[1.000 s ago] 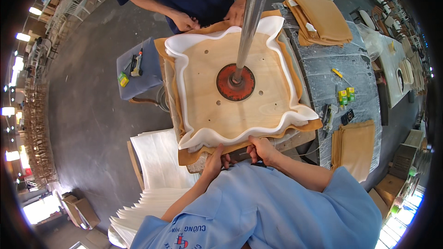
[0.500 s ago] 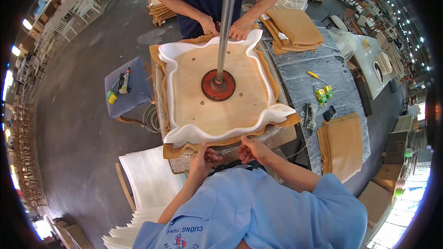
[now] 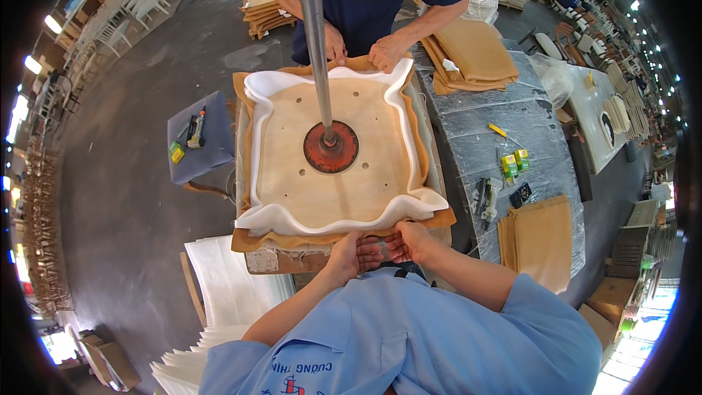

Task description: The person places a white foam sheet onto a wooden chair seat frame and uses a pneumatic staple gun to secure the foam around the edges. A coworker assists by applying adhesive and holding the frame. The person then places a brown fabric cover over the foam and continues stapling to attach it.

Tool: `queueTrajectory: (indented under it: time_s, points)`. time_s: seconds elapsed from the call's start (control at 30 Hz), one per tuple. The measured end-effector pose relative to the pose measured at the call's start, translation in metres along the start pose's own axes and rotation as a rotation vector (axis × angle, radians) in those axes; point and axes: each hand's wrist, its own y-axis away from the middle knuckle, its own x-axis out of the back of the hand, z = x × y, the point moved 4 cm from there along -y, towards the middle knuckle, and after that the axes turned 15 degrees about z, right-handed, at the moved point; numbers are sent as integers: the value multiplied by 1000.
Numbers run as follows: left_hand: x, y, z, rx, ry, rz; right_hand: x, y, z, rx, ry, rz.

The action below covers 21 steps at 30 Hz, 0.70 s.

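A square plywood seat board [image 3: 329, 150] lies on white foam padding [image 3: 267, 212] and tan fabric [image 3: 285, 240], pinned by a red round press pad [image 3: 330, 148] on a steel rod [image 3: 316, 44]. My left hand [image 3: 352, 254] and my right hand [image 3: 408, 240] grip the near edge of the tan fabric, side by side, fingers curled. Across the board, a co-worker in a dark blue shirt presses both hands [image 3: 384, 51] on the far edge of the fabric and foam.
A grey worktable [image 3: 504, 124] at right carries a stack of tan fabric [image 3: 475, 51], another tan stack [image 3: 541, 238], small yellow-green boxes [image 3: 515, 162] and hand tools. A blue stool [image 3: 201, 143] with tools stands left. White foam sheets [image 3: 234, 285] are piled at lower left.
The view has shifted so the board sits lower and more central. My hands have stayed at the near edge, gripping the fabric; the co-worker's hands remain at the far edge.
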Motion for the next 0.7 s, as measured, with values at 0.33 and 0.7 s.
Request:
queueTrajectory:
  time_s: [0.33,0.7]
  points:
    - [-18,11,16,-46,-94,217,-11,-11,-34,-149,282,-97]
    - [-4,-1,11,-364,-261,217,12,-15,-27,173,243,-222]
